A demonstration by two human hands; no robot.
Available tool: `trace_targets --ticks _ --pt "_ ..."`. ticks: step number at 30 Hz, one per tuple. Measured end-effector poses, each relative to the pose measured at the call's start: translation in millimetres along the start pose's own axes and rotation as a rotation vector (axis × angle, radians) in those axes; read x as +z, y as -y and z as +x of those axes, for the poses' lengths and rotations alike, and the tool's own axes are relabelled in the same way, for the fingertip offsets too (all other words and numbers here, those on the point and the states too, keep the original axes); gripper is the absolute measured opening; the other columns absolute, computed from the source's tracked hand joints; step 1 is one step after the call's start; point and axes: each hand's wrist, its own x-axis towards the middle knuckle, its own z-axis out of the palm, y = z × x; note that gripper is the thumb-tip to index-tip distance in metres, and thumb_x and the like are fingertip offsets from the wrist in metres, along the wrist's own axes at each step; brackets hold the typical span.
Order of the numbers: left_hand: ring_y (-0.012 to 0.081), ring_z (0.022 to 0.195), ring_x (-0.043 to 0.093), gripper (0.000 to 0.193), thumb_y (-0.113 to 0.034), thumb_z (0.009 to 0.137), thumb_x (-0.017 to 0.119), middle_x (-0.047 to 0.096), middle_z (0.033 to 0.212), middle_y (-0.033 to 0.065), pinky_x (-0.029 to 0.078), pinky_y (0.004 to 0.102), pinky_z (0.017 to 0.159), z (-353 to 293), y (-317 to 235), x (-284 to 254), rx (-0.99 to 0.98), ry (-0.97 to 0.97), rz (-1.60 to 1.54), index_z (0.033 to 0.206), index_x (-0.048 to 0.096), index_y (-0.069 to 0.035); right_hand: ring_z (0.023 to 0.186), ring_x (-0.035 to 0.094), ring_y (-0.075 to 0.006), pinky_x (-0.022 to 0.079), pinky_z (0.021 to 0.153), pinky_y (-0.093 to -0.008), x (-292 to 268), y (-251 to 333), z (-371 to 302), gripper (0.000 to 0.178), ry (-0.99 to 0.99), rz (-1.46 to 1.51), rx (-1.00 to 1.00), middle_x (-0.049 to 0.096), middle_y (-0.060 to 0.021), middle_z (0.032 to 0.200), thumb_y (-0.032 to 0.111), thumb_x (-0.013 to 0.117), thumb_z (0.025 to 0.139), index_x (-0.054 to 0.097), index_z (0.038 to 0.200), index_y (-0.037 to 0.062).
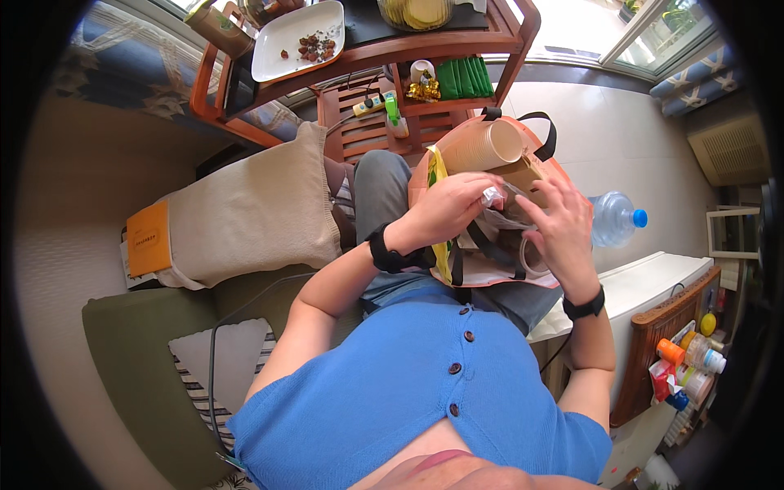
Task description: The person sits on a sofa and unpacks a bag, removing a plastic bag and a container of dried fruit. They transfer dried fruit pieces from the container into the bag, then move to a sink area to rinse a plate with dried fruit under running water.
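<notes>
My left hand is closed, its fingertips pinched around a small crumpled white piece, perhaps plastic or tissue. Facing it, my right hand has its fingers apart and curved, close to a thin clear strip by the left fingertips; whether it touches the strip I cannot tell. Both hands are over the mouth of an orange-pink bag with black handles, which stands at my knees. Inside the bag, a stack of paper cups leans beside brown cardboard. The right hand partly covers a pale ring-shaped thing.
A large clear water bottle with a blue cap lies right of the bag. Ahead is a wooden cart bearing a white plate. A cloth-covered armrest is at left; a wooden tray with several bottles is at right.
</notes>
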Motion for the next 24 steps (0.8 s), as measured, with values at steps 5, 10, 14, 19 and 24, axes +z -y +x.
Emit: trace_targets --ticks 5,10,14,19,24 --pt "0.0315 0.085 0.065 0.015 -0.017 0.100 0.056 0.065 0.088 0.0125 0.051 0.0389 0.077 18.1 -5.4 24.2 -0.146 0.085 -0.123 0.097 0.060 -0.003 0.090 0.064 -0.0306 0.052 0.077 -0.0413 -32.2 -20.0 -10.6 0.022 0.247 0.204 0.381 0.065 -0.0109 0.091 0.006 0.076 0.074 0.070 0.096 0.0062" --pt "0.0399 0.098 0.063 0.052 -0.031 0.080 0.078 0.063 0.103 0.0226 0.051 0.0450 0.083 30.2 -7.8 53.3 0.105 0.140 -0.121 0.116 0.053 -0.002 0.079 0.064 -0.0305 0.052 0.068 -0.0381 -5.8 7.0 -12.2 0.015 -0.109 0.694 0.219 0.065 -0.0114 0.085 0.001 0.074 0.076 0.067 0.089 0.0040" --pt "0.0362 0.077 0.067 0.023 -0.030 0.088 0.062 0.068 0.078 0.0130 0.053 0.0464 0.066 32.6 -0.7 46.1 -0.039 0.347 0.352 0.089 0.069 -0.008 0.078 0.064 -0.0254 0.052 0.069 -0.0342 10.5 22.4 -8.4 0.031 -0.240 0.985 0.377 0.065 -0.0084 0.086 0.005 0.080 0.076 0.069 0.105 0.0068" --pt "0.0298 0.074 0.066 0.026 -0.032 0.097 0.061 0.067 0.082 0.0157 0.050 0.0394 0.065 42.3 1.6 14.7 -0.141 0.594 0.213 0.093 0.069 -0.007 0.093 0.060 -0.0231 0.052 0.076 -0.0326 18.5 26.3 -3.9 0.047 -0.307 0.784 0.236 0.062 -0.0086 0.104 0.008 0.083 0.074 0.069 0.118 0.0112" --pt "0.0100 0.080 0.054 0.040 -0.034 0.107 0.047 0.057 0.086 0.0003 0.045 0.0270 0.076 42.9 1.4 -1.3 -0.483 0.734 -0.497 0.096 0.067 -0.001 0.082 0.065 -0.0191 0.053 0.069 -0.0289 35.7 21.5 -13.3 0.021 -0.379 0.929 0.387 0.065 -0.0071 0.091 0.000 0.081 0.075 0.073 0.094 0.0048"
